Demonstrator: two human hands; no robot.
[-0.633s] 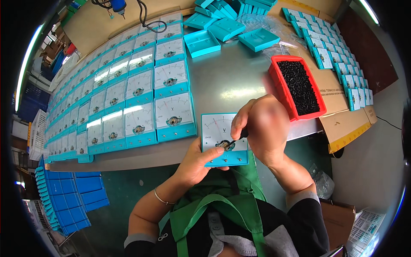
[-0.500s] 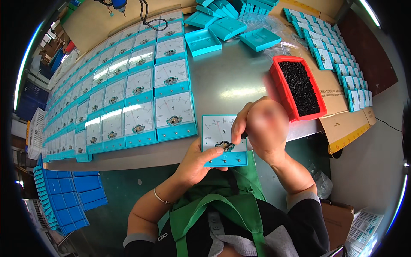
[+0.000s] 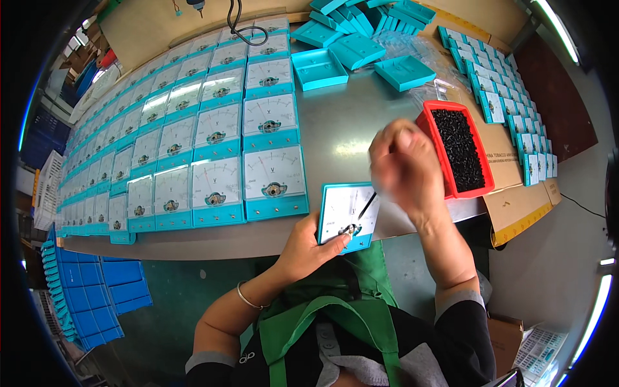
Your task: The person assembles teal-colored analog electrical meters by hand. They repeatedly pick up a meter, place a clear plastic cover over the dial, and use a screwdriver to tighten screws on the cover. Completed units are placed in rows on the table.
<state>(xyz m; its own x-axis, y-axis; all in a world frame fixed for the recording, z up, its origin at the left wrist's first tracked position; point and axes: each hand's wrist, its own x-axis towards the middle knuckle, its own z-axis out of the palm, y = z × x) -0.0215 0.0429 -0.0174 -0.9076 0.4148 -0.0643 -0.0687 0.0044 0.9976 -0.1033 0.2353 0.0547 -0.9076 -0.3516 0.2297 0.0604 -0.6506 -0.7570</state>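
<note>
At the table's near edge my left hand (image 3: 309,248) pinches the teal meter (image 3: 347,216); my right hand (image 3: 403,161) grips a thin tool (image 3: 366,206) — blurred, it could slip and scratch the dial.

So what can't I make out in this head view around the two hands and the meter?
- Right hand: motion-blurred, so its grip on the thin dark tool is unclear.
- Meter in the left hand: its lower left corner is covered by the thumb, and the small dark part at its bottom is too small to identify.
- Red tray: its black pieces are too small to tell apart.
</note>
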